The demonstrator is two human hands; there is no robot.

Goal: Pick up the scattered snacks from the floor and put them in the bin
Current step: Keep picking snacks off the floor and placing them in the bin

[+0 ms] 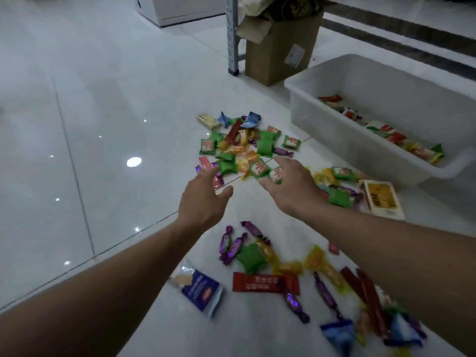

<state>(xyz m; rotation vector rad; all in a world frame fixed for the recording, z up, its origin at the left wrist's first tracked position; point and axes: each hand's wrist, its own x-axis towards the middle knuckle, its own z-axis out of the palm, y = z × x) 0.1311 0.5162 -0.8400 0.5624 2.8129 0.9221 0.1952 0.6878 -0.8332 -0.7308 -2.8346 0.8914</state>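
Observation:
Wrapped snacks lie scattered on the white tiled floor: a far pile (239,145) of green, orange, red and blue packets, and a nearer spread (270,266) of purple candies, yellow sweets and red bars. Both my arms reach toward the far pile. My left hand (203,199) hovers with fingers spread at its near left edge, holding nothing. My right hand (291,184) is spread over the pile's near right edge, fingertips by a green packet (275,173). The white plastic bin (334,119) stands to the right with several snacks inside.
A brown cardboard box (278,47) and a grey metal rack leg (233,34) stand behind the pile. A white cabinet (180,9) sits at the back. A yellow-and-white packet (383,199) lies beside the bin. A blue packet (198,289) lies near my left forearm.

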